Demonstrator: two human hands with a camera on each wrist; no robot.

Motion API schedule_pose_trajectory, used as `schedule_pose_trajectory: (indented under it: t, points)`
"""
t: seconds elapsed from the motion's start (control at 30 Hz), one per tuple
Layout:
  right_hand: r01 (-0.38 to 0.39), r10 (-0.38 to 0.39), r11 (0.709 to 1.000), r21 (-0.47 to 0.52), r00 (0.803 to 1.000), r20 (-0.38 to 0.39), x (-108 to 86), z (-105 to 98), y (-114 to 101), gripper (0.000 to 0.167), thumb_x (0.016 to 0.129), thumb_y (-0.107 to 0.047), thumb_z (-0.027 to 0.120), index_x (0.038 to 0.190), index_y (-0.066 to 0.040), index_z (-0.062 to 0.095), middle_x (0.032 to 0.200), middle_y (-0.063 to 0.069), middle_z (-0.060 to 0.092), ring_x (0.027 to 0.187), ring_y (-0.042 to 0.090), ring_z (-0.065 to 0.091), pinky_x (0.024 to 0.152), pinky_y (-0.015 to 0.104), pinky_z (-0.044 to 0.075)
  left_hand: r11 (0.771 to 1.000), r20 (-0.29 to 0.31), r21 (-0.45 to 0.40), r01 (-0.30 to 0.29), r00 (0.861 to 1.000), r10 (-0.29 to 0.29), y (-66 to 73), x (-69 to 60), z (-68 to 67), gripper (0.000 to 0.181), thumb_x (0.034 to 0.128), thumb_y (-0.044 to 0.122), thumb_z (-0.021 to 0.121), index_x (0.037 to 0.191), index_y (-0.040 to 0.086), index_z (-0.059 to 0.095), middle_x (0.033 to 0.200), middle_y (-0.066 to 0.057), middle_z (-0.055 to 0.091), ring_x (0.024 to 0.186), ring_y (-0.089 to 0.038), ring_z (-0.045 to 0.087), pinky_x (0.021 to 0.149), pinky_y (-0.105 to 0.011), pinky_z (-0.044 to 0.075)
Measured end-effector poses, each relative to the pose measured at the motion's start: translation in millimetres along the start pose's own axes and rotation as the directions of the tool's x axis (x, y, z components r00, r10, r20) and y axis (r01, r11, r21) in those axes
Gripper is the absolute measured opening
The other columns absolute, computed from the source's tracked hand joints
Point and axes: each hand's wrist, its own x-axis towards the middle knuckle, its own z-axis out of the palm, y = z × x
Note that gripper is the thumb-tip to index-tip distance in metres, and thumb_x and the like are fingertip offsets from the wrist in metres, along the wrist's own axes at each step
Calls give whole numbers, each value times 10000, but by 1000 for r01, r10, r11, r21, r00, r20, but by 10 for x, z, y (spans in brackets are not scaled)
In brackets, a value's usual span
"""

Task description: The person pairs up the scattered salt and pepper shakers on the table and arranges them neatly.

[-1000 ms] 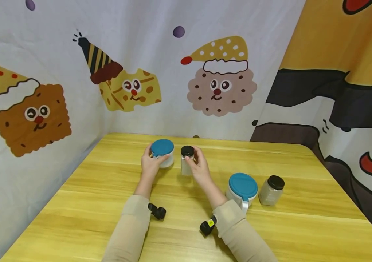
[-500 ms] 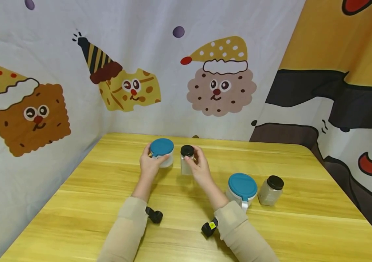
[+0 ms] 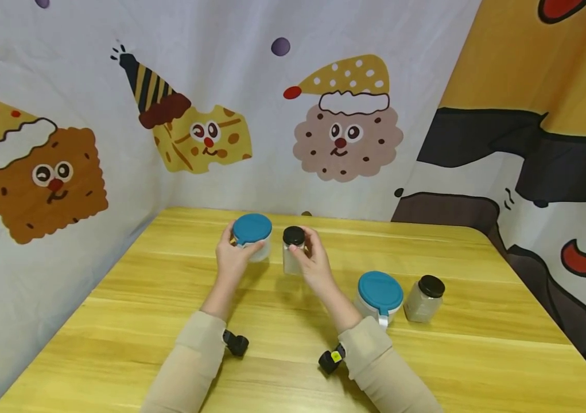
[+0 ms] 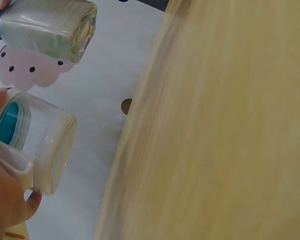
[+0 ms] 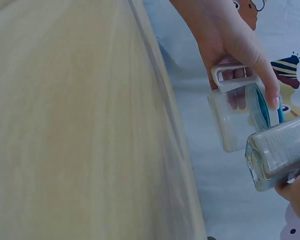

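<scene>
My left hand grips a clear canister with a blue lid. In the left wrist view the canister shows its white handle. My right hand holds a clear, square-sided jar with a black lid, thumb on the near side. Both containers are raised off the table side by side with a small gap. The right wrist view shows the bottom of the jar beside the canister. What is inside the jar cannot be told.
On the wooden table, right of my right forearm, stands a second blue-lidded canister with its handle towards me. Close beside it stands another black-lidded jar. A cartoon-printed curtain hangs behind the table's far edge.
The left hand and its canister have shifted slightly left and up, and the left forearm has swung a little left. Both grips stay the same. The head view has shifted slightly.
</scene>
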Motion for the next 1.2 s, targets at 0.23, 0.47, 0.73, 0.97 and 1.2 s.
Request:
schedule_pose_trajectory:
  t: [0.23,0.47,0.73,0.97,1.2]
  points:
    - [29,-29,1000,-7,1000,-4,-28,6,-75,405,950,48,531,1327,88,389,1261,260,476,1160,306,469,953,418,378,1000,-2,7,-29,1000,29,80,-46,-2,864,706,132,866,1434,38,411,1363,-166,470,1233,-306,429,975,-451,405]
    - [33,-33,999,-12,999,6,-38,3,-100,406,950,35,541,1326,82,394,1255,250,480,1149,286,479,934,387,392,997,-13,-1,-71,997,71,138,-94,0,875,695,137,871,1433,29,412,1360,-166,483,1232,-306,433,970,-462,405]
    - [48,-48,999,-20,999,-5,-62,-19,-117,410,948,39,542,1327,88,392,1253,268,487,1107,260,490,911,367,402,992,-35,21,-122,992,122,218,-170,7,882,681,150,883,1423,19,424,1361,-142,498,1204,-275,459,959,-457,403]
    - [50,-50,998,-25,999,8,-92,-32,-115,414,945,45,543,1326,88,387,1262,266,480,1121,271,482,923,381,395,992,-25,8,-124,992,124,255,-236,3,905,680,160,886,1433,22,406,1398,-134,467,1215,-280,446,962,-469,397]
    - [47,-47,999,-26,999,15,-116,-46,-113,413,947,37,547,1328,79,392,1274,257,481,1148,313,477,923,402,394,993,-28,-17,-119,993,118,444,-369,-12,882,688,58,864,1429,-18,393,1388,-193,464,1196,-335,448,942,-487,391]
